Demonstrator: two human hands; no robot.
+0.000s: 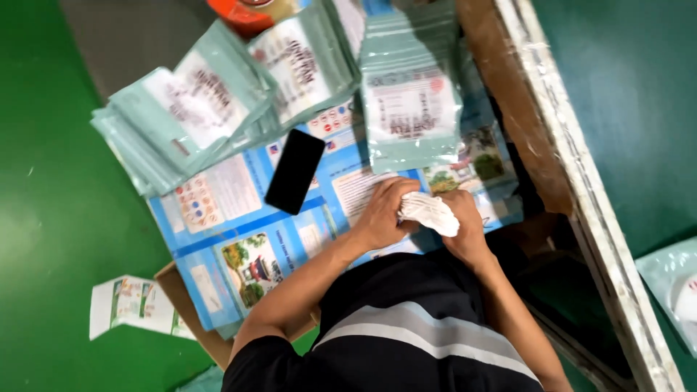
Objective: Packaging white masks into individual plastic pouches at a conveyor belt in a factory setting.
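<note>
Seen from above, a person in a dark shirt with a grey band across it works over a board covered with a blue printed poster. Both hands meet at the lower middle of the poster, where they close together around a small white cloth item, crumpled and ribbed on its surface. The left hand curls over its near end with the fingers folded down on it; the right hand clamps it from the other side, the cloth bulging out between the two. Just beside the left hand, a black smartphone lies face up and tilted on the poster, apart from the fingers. Beyond the hands, pale green printed pouches sit in fanned stacks: one stack directly above the hands, another spread out at the left edge of the board. A folded printed carton lies on the green floor by the board's corner, well apart from the work.
</note>
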